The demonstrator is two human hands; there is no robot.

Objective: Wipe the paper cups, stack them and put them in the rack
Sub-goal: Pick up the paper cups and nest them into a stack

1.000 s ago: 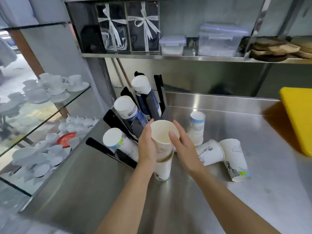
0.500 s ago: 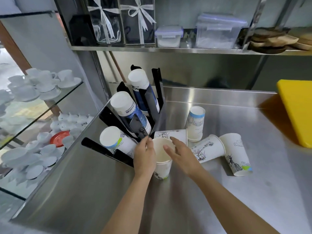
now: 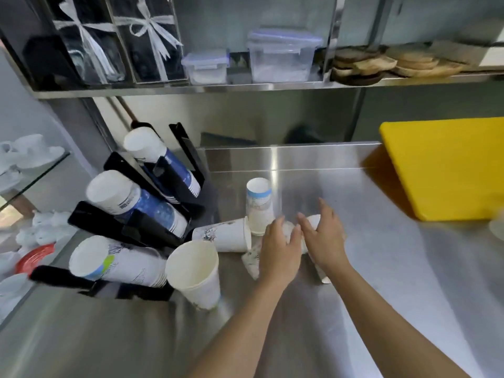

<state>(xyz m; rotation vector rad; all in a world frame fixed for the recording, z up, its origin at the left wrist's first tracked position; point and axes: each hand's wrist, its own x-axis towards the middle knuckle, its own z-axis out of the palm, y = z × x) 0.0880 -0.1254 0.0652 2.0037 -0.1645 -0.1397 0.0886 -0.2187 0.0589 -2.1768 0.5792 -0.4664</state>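
A black cup rack at the left holds three slanted stacks of paper cups. In front of it an upright stack of white cups stands free on the steel counter. Beside it one cup lies on its side, and a blue-banded cup stands upside down behind. My left hand lies over a printed cup on its side, fingers spread. Over another lying cup my right hand hovers, fingers apart. Neither hand visibly grips a cup.
A yellow board lies at the right on the counter. The shelf above carries plastic boxes, ribboned boxes and wooden boards. Glass shelves with white crockery stand at the far left.
Both hands have let go of the upright stack, which now stands alone, and moved right to the cups lying on the counter. The view has shifted right.
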